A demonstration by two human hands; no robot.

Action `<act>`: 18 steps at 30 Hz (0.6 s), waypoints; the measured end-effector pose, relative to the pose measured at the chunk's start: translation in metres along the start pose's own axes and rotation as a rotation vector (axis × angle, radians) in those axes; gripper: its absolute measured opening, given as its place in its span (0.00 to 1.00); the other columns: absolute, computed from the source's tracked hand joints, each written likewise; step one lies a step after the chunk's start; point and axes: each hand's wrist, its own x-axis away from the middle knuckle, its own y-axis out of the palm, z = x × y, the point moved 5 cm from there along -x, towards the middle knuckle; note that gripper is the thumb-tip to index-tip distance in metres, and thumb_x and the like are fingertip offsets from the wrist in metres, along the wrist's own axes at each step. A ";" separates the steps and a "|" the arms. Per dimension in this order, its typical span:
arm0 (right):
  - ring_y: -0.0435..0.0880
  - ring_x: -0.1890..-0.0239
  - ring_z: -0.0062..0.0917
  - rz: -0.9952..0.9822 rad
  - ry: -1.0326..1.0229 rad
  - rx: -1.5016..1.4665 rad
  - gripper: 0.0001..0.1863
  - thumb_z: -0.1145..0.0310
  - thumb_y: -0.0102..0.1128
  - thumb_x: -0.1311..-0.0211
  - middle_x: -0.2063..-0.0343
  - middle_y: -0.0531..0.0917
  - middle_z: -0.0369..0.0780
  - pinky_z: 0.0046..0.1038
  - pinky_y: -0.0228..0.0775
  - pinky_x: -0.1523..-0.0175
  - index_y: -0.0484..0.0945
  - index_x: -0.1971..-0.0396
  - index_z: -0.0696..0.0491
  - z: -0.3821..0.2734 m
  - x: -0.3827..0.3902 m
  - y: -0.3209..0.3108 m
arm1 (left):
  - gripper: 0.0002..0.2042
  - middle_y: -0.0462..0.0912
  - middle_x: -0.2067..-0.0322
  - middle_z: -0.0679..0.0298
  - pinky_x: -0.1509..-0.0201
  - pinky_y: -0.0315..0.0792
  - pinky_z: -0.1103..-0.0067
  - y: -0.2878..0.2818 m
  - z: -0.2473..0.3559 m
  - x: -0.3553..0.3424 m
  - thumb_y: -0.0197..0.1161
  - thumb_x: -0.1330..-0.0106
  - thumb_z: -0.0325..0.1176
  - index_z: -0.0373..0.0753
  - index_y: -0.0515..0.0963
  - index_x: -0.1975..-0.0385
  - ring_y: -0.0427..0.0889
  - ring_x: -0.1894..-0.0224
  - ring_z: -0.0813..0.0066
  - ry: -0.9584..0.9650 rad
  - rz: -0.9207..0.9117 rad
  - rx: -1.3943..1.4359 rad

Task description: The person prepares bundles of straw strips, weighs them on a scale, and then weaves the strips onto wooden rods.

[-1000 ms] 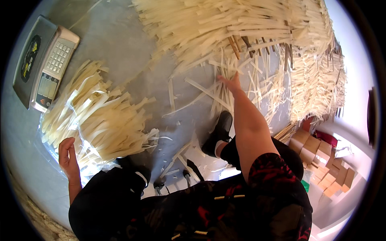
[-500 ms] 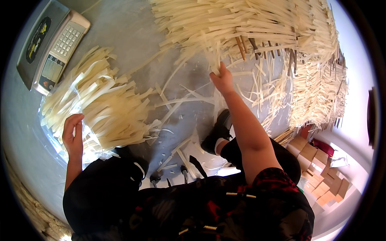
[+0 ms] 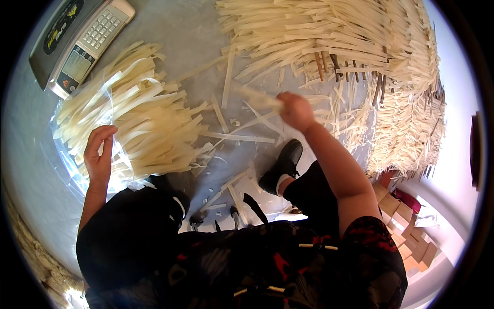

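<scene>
My left hand (image 3: 99,152) is curled, its fingertips pinching the edge of a clear plastic bag (image 3: 66,164). In the bag lies a large heap of flat, pale yellow dried noodle strips (image 3: 154,123), their ends spilling out toward the right. My right hand (image 3: 297,110) is closed around a small bunch of the same strips (image 3: 256,98), which points left and is smeared by motion. It hovers over the grey floor, between the bagged heap and a larger pile of noodle strips (image 3: 309,33) at the far right.
At the far left stands a grey weighing scale (image 3: 85,46) with a keypad. Thin brown sticks (image 3: 380,87) poke from under the large pile. Loose strips (image 3: 239,137) and crumbs litter the floor near my black shoe (image 3: 284,164). Cardboard boxes (image 3: 406,226) are stacked at the right.
My right hand has swung its bunch away from the large pile, turning it from pointing away to pointing left. The left hand stays at the bag. The whole view has shifted slightly.
</scene>
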 end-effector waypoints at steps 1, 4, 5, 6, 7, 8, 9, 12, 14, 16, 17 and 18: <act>0.78 0.64 0.42 -0.096 -0.108 -0.011 0.17 0.75 0.59 0.61 0.69 0.78 0.43 0.38 0.71 0.58 0.77 0.64 0.52 -0.013 0.008 0.017 | 0.08 0.79 0.61 0.60 0.47 0.68 0.78 0.003 -0.002 0.000 0.55 0.36 0.20 0.35 0.79 0.62 0.77 0.53 0.68 0.001 -0.006 0.001; 0.78 0.61 0.40 -0.282 -0.185 -0.003 0.15 0.70 0.60 0.55 0.64 0.77 0.43 0.38 0.69 0.54 0.76 0.63 0.51 -0.063 0.029 0.071 | 0.08 0.79 0.61 0.60 0.47 0.67 0.79 0.006 0.002 -0.002 0.55 0.37 0.20 0.35 0.79 0.63 0.77 0.54 0.68 0.004 -0.010 0.010; 0.78 0.60 0.39 -0.325 -0.165 0.077 0.15 0.69 0.60 0.55 0.64 0.76 0.43 0.38 0.69 0.54 0.76 0.63 0.51 -0.067 0.037 0.098 | 0.08 0.79 0.61 0.60 0.47 0.67 0.79 0.007 0.006 -0.003 0.55 0.37 0.20 0.35 0.79 0.63 0.77 0.54 0.68 0.007 -0.014 0.018; 0.78 0.59 0.38 -0.369 -0.147 0.154 0.15 0.68 0.60 0.54 0.63 0.76 0.43 0.37 0.69 0.54 0.76 0.63 0.51 -0.067 0.046 0.133 | 0.07 0.79 0.61 0.60 0.47 0.67 0.79 0.007 0.008 -0.003 0.55 0.37 0.20 0.35 0.79 0.63 0.77 0.54 0.68 -0.001 -0.017 0.010; 0.78 0.59 0.37 -0.412 -0.124 0.236 0.14 0.67 0.60 0.54 0.63 0.76 0.43 0.37 0.68 0.53 0.76 0.63 0.51 -0.069 0.047 0.143 | 0.07 0.79 0.61 0.60 0.47 0.67 0.79 0.008 0.008 -0.004 0.55 0.37 0.20 0.35 0.79 0.63 0.77 0.54 0.68 -0.006 -0.020 0.008; 0.78 0.59 0.37 -0.391 -0.130 0.223 0.14 0.66 0.61 0.54 0.63 0.76 0.42 0.37 0.68 0.54 0.76 0.64 0.51 -0.063 0.049 0.144 | 0.07 0.79 0.61 0.60 0.47 0.67 0.79 0.009 0.008 -0.006 0.55 0.37 0.20 0.35 0.79 0.63 0.77 0.54 0.68 -0.009 -0.023 0.006; 0.78 0.59 0.37 -0.369 -0.137 0.201 0.14 0.65 0.61 0.53 0.63 0.76 0.42 0.37 0.68 0.54 0.75 0.64 0.51 -0.066 0.044 0.135 | 0.07 0.79 0.61 0.60 0.47 0.68 0.79 0.007 0.007 -0.006 0.55 0.37 0.20 0.35 0.79 0.63 0.77 0.54 0.69 -0.002 -0.015 0.004; 0.78 0.59 0.38 -0.250 -0.187 0.088 0.14 0.65 0.62 0.54 0.64 0.76 0.42 0.38 0.68 0.54 0.75 0.65 0.51 -0.077 0.033 0.086 | 0.07 0.79 0.61 0.60 0.48 0.68 0.79 0.002 0.001 0.001 0.55 0.37 0.20 0.35 0.79 0.63 0.77 0.54 0.69 -0.013 -0.002 -0.013; 0.78 0.59 0.39 -0.268 -0.097 0.061 0.14 0.66 0.63 0.55 0.63 0.76 0.42 0.39 0.67 0.54 0.75 0.65 0.50 -0.055 0.034 0.071 | 0.07 0.79 0.61 0.60 0.48 0.68 0.79 0.001 -0.003 0.003 0.55 0.37 0.20 0.35 0.79 0.63 0.77 0.55 0.69 -0.028 -0.007 -0.035; 0.78 0.59 0.40 -0.397 0.115 0.094 0.14 0.66 0.64 0.56 0.63 0.76 0.42 0.40 0.67 0.53 0.74 0.66 0.50 -0.019 0.034 0.078 | 0.07 0.79 0.61 0.60 0.48 0.68 0.79 0.005 -0.004 0.003 0.56 0.37 0.20 0.35 0.79 0.63 0.77 0.55 0.69 -0.022 0.001 0.000; 0.78 0.59 0.40 -0.321 0.208 0.070 0.14 0.66 0.64 0.56 0.63 0.77 0.42 0.40 0.67 0.53 0.74 0.66 0.50 -0.010 0.034 0.081 | 0.07 0.79 0.61 0.60 0.48 0.68 0.79 0.006 -0.002 0.002 0.56 0.37 0.20 0.35 0.79 0.64 0.77 0.55 0.69 -0.019 0.007 0.016; 0.78 0.59 0.40 -0.248 0.298 0.042 0.15 0.66 0.64 0.57 0.64 0.77 0.42 0.40 0.68 0.53 0.74 0.67 0.50 -0.002 0.039 0.090 | 0.07 0.79 0.61 0.61 0.48 0.68 0.79 0.009 0.001 0.000 0.56 0.37 0.20 0.35 0.79 0.64 0.77 0.55 0.70 -0.002 -0.003 0.000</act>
